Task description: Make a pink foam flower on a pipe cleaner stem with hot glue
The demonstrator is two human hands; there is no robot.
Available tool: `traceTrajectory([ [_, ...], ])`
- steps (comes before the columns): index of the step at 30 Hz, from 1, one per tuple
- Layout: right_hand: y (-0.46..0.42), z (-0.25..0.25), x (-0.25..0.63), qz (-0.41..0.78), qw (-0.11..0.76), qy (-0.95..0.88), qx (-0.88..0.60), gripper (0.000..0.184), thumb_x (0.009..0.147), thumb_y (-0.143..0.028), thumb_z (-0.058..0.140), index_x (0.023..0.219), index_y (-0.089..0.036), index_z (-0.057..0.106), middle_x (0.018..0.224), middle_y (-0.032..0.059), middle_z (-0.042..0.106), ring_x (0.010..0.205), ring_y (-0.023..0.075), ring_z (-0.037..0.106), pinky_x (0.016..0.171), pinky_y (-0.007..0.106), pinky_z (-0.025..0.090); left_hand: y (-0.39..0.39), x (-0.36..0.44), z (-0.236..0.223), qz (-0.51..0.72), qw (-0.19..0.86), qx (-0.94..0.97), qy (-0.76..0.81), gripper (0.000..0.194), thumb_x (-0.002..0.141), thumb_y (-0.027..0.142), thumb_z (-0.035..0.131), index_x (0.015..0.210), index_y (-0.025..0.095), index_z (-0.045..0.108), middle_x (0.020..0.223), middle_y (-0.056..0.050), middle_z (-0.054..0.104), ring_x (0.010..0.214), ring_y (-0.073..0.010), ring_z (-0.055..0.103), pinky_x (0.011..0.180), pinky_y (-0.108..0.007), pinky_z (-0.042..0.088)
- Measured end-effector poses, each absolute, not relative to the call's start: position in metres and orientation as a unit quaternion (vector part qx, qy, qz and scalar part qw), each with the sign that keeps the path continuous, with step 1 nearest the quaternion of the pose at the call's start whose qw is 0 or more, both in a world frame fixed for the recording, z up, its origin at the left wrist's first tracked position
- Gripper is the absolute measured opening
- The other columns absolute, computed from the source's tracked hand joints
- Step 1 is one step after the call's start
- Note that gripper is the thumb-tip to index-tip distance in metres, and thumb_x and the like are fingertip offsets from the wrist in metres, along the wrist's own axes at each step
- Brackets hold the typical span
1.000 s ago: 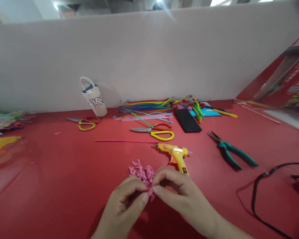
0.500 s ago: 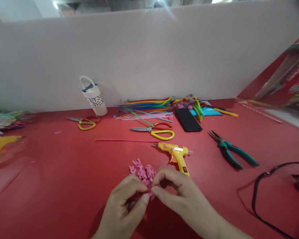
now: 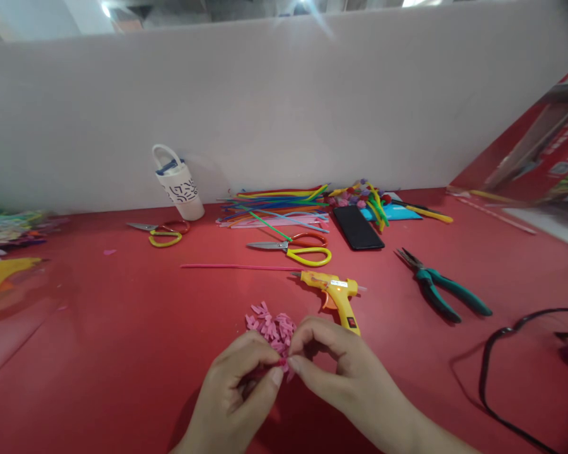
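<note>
Low in the middle of the view, my left hand [image 3: 239, 384] pinches a small red-pink piece [image 3: 282, 362] between thumb and forefinger; most of it is hidden by the fingers. My right hand [image 3: 334, 366] is closed in a pinch at the other end of that piece, its fingertips almost touching the left ones. Just beyond the fingers lies a heap of small pink cut strips [image 3: 272, 326] on the red tabletop [image 3: 137, 353]. Past my right hand, a yellow glue gun [image 3: 334, 287] rests on its side. A long pink pipe cleaner [image 3: 241, 267] lies left of its nozzle.
Scissors [image 3: 307, 255] with red and yellow handles lie behind the glue gun, a second pair of scissors [image 3: 165, 238] further left. Green-handled pliers [image 3: 435, 284] and a black cable [image 3: 485, 372] are at right. Pipe cleaners [image 3: 274, 205], a phone [image 3: 358, 228] and a white cup [image 3: 182, 189] line the back.
Both hands keep nearly the same place and pinch. The fingertips have shifted very slightly around the red-pink piece; nothing else has moved.
</note>
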State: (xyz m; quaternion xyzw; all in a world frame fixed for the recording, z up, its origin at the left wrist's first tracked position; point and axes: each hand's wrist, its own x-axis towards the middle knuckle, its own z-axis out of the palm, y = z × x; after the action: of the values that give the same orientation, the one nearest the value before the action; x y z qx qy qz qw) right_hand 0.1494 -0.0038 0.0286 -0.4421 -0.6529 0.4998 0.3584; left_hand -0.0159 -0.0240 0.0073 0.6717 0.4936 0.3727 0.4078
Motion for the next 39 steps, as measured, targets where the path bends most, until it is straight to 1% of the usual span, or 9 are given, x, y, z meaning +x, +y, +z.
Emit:
traceTrajectory([
  [7, -0.002, 0.03, 0.15, 0.492, 0.361, -0.657, -0.443, 0.009, 0.072, -0.013, 0.05, 0.065, -0.018, 0.051, 0.064, -0.0034, 0.051, 0.062, 0.0105, 0.048, 0.06, 0.021, 0.04, -0.026, -0.016, 0.01, 0.377, 0.444, 0.656, 0.48, 0.016, 0.082, 0.024, 0.05, 0.07, 0.018, 0.059, 0.069, -0.001, 0.051, 0.065, -0.0155, 0.051, 0.061, -0.025, 0.04],
  [10, -0.002, 0.029, 0.15, 0.506, 0.358, -0.649, -0.441, 0.009, 0.073, -0.013, 0.05, 0.066, -0.018, 0.051, 0.065, -0.0033, 0.052, 0.063, 0.0106, 0.049, 0.061, 0.021, 0.04, -0.027, -0.017, 0.011, 0.386, 0.463, 0.635, 0.482, 0.027, 0.087, 0.027, 0.042, 0.068, 0.018, 0.058, 0.062, 0.001, 0.046, 0.06, -0.0136, 0.047, 0.057, -0.023, 0.038],
  [12, -0.002, 0.029, 0.15, 0.513, 0.355, -0.644, -0.442, 0.008, 0.073, -0.014, 0.051, 0.067, -0.018, 0.051, 0.065, -0.003, 0.052, 0.063, 0.0109, 0.049, 0.062, 0.021, 0.04, -0.026, -0.018, 0.012, 0.382, 0.461, 0.635, 0.487, 0.031, 0.088, 0.027, 0.04, 0.063, 0.018, 0.056, 0.059, 0.002, 0.043, 0.057, -0.0127, 0.045, 0.056, -0.022, 0.037],
  [15, -0.003, 0.029, 0.15, 0.512, 0.359, -0.641, -0.445, 0.008, 0.073, -0.015, 0.051, 0.066, -0.018, 0.052, 0.065, -0.003, 0.052, 0.063, 0.011, 0.049, 0.062, 0.021, 0.04, -0.022, -0.017, 0.012, 0.376, 0.44, 0.654, 0.487, 0.025, 0.084, 0.026, 0.047, 0.062, 0.018, 0.056, 0.062, 0.001, 0.046, 0.059, -0.013, 0.046, 0.058, -0.023, 0.039],
  [21, -0.004, 0.03, 0.149, 0.512, 0.354, -0.641, -0.449, 0.007, 0.072, -0.014, 0.05, 0.066, -0.018, 0.052, 0.066, -0.0027, 0.052, 0.064, 0.0111, 0.049, 0.062, 0.021, 0.041, -0.021, -0.014, 0.014, 0.364, 0.417, 0.66, 0.508, 0.018, 0.078, 0.021, 0.049, 0.063, 0.016, 0.059, 0.062, -0.002, 0.054, 0.06, -0.0148, 0.052, 0.058, -0.024, 0.042],
  [30, -0.006, 0.032, 0.149, 0.51, 0.349, -0.645, -0.449, 0.008, 0.071, -0.014, 0.05, 0.065, -0.018, 0.051, 0.065, -0.0033, 0.051, 0.063, 0.0108, 0.048, 0.061, 0.021, 0.04, -0.022, -0.013, 0.019, 0.365, 0.422, 0.644, 0.524, 0.017, 0.073, 0.015, 0.05, 0.058, 0.018, 0.057, 0.056, 0.001, 0.051, 0.053, -0.0127, 0.049, 0.053, -0.022, 0.041],
  [34, -0.005, 0.033, 0.148, 0.506, 0.351, -0.645, -0.453, 0.008, 0.071, -0.014, 0.05, 0.065, -0.019, 0.051, 0.065, -0.0031, 0.051, 0.062, 0.0109, 0.049, 0.06, 0.021, 0.041, -0.022, -0.013, 0.02, 0.374, 0.431, 0.638, 0.517, 0.019, 0.074, 0.017, 0.05, 0.057, 0.018, 0.058, 0.054, 0.001, 0.051, 0.052, -0.0131, 0.048, 0.052, -0.023, 0.04],
  [39, -0.006, 0.032, 0.148, 0.491, 0.351, -0.657, -0.451, 0.009, 0.073, -0.014, 0.05, 0.066, -0.019, 0.052, 0.066, -0.0029, 0.053, 0.063, 0.0109, 0.05, 0.061, 0.021, 0.042, -0.023, -0.015, 0.019, 0.372, 0.458, 0.624, 0.512, 0.016, 0.075, 0.023, 0.055, 0.062, 0.017, 0.062, 0.06, -0.001, 0.054, 0.057, -0.0144, 0.05, 0.056, -0.024, 0.04],
])
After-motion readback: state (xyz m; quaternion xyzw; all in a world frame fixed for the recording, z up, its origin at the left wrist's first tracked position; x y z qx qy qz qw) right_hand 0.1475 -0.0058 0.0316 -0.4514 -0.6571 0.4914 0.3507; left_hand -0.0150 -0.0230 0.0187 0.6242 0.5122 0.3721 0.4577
